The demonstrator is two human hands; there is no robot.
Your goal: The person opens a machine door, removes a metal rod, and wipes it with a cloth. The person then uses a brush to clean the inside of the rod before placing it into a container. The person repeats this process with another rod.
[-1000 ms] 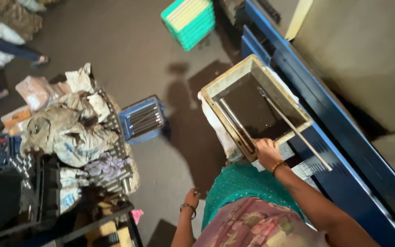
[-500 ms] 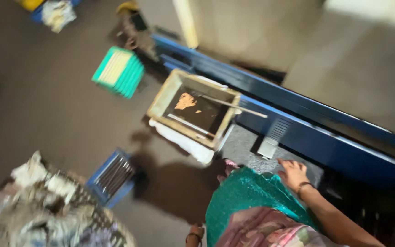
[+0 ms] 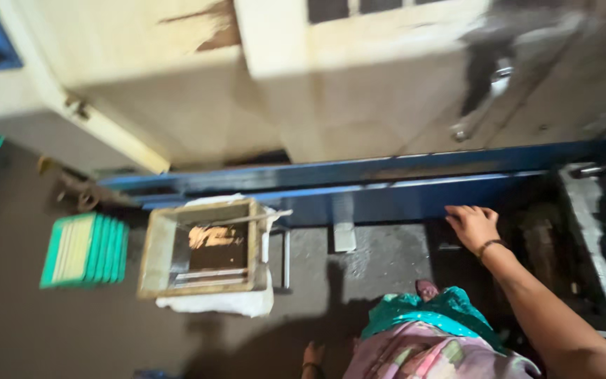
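I see the right hand (image 3: 473, 224), fingers spread, resting against the blue steel beam (image 3: 387, 200), apparently for support; left hand (image 3: 310, 354) hangs empty, grip indiscernible.

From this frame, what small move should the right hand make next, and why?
Probably settle the palm onto the blue rail to steady the body. The right hand is open, fingers spread, right at the rail's lower edge, holding nothing. The left hand hangs low by the floor, also empty, and the wooden tray lies well off to the left.
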